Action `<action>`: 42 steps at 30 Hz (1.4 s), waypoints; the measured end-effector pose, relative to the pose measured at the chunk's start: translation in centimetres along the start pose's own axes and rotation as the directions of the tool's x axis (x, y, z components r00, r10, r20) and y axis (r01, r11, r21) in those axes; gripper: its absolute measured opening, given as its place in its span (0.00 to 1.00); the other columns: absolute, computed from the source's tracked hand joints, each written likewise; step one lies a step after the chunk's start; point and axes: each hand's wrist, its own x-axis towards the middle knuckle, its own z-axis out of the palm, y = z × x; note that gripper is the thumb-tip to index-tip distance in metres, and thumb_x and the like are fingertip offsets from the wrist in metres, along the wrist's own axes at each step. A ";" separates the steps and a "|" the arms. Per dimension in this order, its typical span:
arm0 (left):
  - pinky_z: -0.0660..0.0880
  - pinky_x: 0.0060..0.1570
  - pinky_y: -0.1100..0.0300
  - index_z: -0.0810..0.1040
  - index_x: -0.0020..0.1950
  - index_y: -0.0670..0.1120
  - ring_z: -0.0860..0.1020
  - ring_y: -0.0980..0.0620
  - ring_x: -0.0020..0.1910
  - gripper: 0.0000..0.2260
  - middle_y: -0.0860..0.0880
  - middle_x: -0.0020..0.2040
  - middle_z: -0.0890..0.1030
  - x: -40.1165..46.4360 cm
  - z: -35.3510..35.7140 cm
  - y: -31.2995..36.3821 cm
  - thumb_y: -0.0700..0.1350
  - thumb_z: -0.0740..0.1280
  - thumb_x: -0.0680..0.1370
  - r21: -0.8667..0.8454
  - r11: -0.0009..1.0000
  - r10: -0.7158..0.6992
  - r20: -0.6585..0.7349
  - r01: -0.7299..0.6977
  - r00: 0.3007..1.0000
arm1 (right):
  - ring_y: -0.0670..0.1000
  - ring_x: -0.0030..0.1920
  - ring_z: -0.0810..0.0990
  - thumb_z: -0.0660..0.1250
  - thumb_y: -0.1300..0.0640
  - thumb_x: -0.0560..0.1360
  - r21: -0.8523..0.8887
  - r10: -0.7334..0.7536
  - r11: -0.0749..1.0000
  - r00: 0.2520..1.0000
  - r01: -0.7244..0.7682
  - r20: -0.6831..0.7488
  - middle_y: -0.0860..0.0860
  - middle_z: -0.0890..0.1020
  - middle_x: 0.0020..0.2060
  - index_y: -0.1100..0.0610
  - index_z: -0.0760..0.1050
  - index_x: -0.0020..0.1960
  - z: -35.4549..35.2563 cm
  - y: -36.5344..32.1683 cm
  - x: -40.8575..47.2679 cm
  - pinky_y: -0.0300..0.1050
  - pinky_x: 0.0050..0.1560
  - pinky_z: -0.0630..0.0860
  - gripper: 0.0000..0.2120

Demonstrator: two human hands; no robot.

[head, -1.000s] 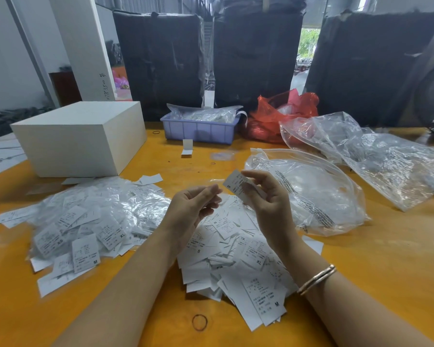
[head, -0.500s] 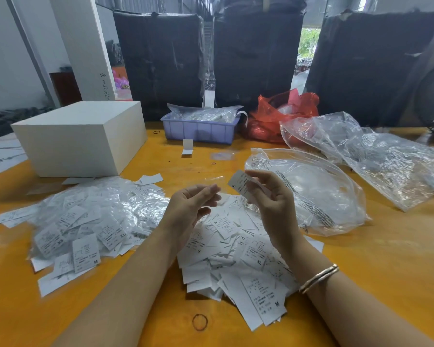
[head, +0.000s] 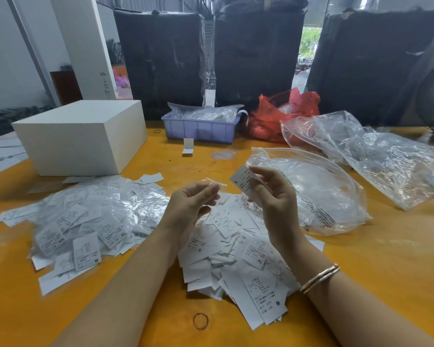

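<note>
Right grip (head: 277, 196) pinches one label (head: 243, 180) between thumb and fingertips, size "S" print facing us, held up above the loose pile (head: 226, 246) on the bench (head: 386, 259).

Left grip (head: 188, 206) has its fingers curled, pinching a small clear sleeve (head: 212, 181) at the tips. The film is hard to see. We can't tell which edge is the mouth, or whether it's open.

Key geometry:
- The label's long axis is tilted, running from upper left down to the lower right into the right grip. Its free end points left, toward the sleeve.
- The sleeve sits just left of that free end, at about the same height. They're close but not touching.
- Both items are already in hand, so there's no reach involved. The gap closes along a left-right line.

Our read is that the next step is insertion. The label's free end has to line up with the sleeve mouth, so the label's tilt needs to match the sleeve's axis. Main risk is the thin film collapsing or folding at the mouth.

The bagged pile (head: 93, 216) sits to the left, which is probably where the finished piece goes. The big clear bag (head: 311, 196) lies behind the right grip and isn't in play.
</note>
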 end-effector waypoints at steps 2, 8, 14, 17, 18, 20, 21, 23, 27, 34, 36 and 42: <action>0.72 0.41 0.63 0.82 0.41 0.48 0.77 0.60 0.33 0.11 0.53 0.33 0.81 -0.1 0.0 0.0 0.51 0.73 0.62 0.002 1.000 0.003 0.004 -0.003 1.000 | 0.42 0.43 0.81 0.63 0.68 0.76 0.026 0.017 1.000 1.000 -0.017 -0.002 0.43 0.83 0.40 0.47 0.79 0.47 0.1 0.0 -0.1 0.35 0.37 0.75 0.16; 0.71 0.42 0.62 0.84 0.37 0.51 0.77 0.59 0.34 0.10 0.54 0.34 0.80 0.0 0.0 0.1 0.52 0.75 0.60 -0.010 1.000 0.026 0.004 -0.026 1.000 | 0.43 0.42 0.81 0.63 0.68 0.76 -0.017 0.073 0.997 0.997 -0.073 0.009 0.46 0.83 0.40 0.50 0.78 0.50 0.2 0.3 -0.2 0.36 0.36 0.76 0.14; 0.70 0.43 0.61 0.84 0.39 0.54 0.77 0.61 0.36 0.11 0.55 0.36 0.81 0.0 -0.1 0.0 0.54 0.75 0.59 0.020 0.998 0.059 0.014 -0.060 0.998 | 0.43 0.39 0.79 0.64 0.66 0.75 0.050 0.160 0.985 0.985 -0.163 0.063 0.46 0.83 0.37 0.53 0.79 0.50 0.4 0.7 -0.2 0.36 0.36 0.75 0.11; 0.70 0.44 0.61 0.85 0.41 0.56 0.77 0.61 0.37 0.09 0.56 0.39 0.82 0.0 0.0 0.0 0.52 0.74 0.62 0.046 0.997 0.063 0.007 -0.064 0.998 | 0.43 0.39 0.79 0.63 0.67 0.75 0.101 0.185 0.976 0.980 -0.192 0.072 0.46 0.83 0.37 0.53 0.79 0.50 0.5 0.7 -0.2 0.36 0.35 0.75 0.11; 0.70 0.44 0.60 0.85 0.42 0.56 0.77 0.61 0.37 0.09 0.57 0.40 0.83 0.0 0.0 0.0 0.51 0.74 0.63 0.050 0.997 0.063 0.004 -0.064 0.998 | 0.43 0.39 0.79 0.63 0.67 0.75 0.112 0.193 0.973 0.979 -0.200 0.072 0.47 0.83 0.37 0.53 0.79 0.50 0.5 0.8 -0.1 0.36 0.35 0.75 0.12; 0.70 0.46 0.60 0.84 0.42 0.57 0.77 0.62 0.38 0.08 0.57 0.41 0.83 0.0 0.1 0.1 0.50 0.73 0.64 0.064 0.996 0.060 0.003 -0.060 0.998 | 0.44 0.40 0.79 0.63 0.67 0.75 0.110 0.197 0.972 0.976 -0.206 0.088 0.47 0.83 0.38 0.53 0.79 0.50 0.5 0.8 -0.2 0.37 0.35 0.75 0.12; 0.70 0.46 0.60 0.84 0.42 0.57 0.78 0.62 0.38 0.07 0.56 0.41 0.83 -0.1 0.1 0.1 0.50 0.73 0.64 0.071 0.996 0.059 0.003 -0.059 0.998 | 0.44 0.39 0.79 0.63 0.67 0.75 0.100 0.195 0.974 0.975 -0.205 0.104 0.47 0.83 0.38 0.53 0.79 0.50 0.5 0.8 -0.2 0.37 0.35 0.75 0.11; 0.70 0.46 0.60 0.84 0.42 0.56 0.77 0.63 0.37 0.08 0.56 0.40 0.83 -0.2 0.2 0.1 0.51 0.73 0.64 0.078 0.995 0.059 -0.001 -0.059 0.998 | 0.44 0.39 0.79 0.64 0.67 0.75 0.070 0.187 0.978 0.972 -0.198 0.141 0.47 0.83 0.38 0.54 0.79 0.50 0.4 0.8 -0.3 0.37 0.35 0.75 0.11; 0.70 0.47 0.60 0.83 0.43 0.53 0.78 0.61 0.40 0.09 0.54 0.40 0.83 -0.2 0.2 0.0 0.52 0.72 0.64 0.102 0.993 0.054 -0.012 -0.053 0.998 | 0.42 0.38 0.79 0.63 0.68 0.75 -0.005 0.188 0.982 0.961 -0.191 0.201 0.45 0.82 0.37 0.55 0.79 0.49 0.2 0.8 -0.4 0.36 0.35 0.75 0.11; 0.71 0.45 0.61 0.83 0.44 0.49 0.77 0.54 0.43 0.11 0.50 0.40 0.82 -0.2 0.3 -0.2 0.54 0.70 0.67 0.170 0.984 0.056 -0.012 -0.053 0.998 | 0.42 0.38 0.79 0.63 0.69 0.75 -0.115 0.165 0.983 0.952 -0.140 0.257 0.46 0.80 0.39 0.53 0.80 0.48 0.2 0.5 -0.5 0.36 0.36 0.76 0.14; 0.71 0.45 0.60 0.84 0.43 0.51 0.78 0.58 0.40 0.12 0.53 0.39 0.83 -0.2 0.2 -0.2 0.56 0.70 0.66 0.169 0.984 0.062 -0.025 -0.056 0.998 | 0.45 0.35 0.79 0.62 0.69 0.76 -0.061 0.145 0.989 0.969 -0.135 0.202 0.51 0.79 0.39 0.53 0.79 0.51 0.0 0.4 -0.3 0.38 0.36 0.77 0.14; 0.70 0.46 0.60 0.85 0.40 0.55 0.79 0.62 0.40 0.12 0.55 0.40 0.84 -0.3 0.1 0.0 0.60 0.69 0.65 0.129 0.990 0.061 -0.025 -0.058 0.998 | 0.49 0.31 0.79 0.61 0.69 0.76 0.055 0.037 0.998 0.998 -0.040 0.053 0.55 0.80 0.43 0.50 0.79 0.52 -0.6 -0.3 0.3 0.40 0.35 0.77 0.16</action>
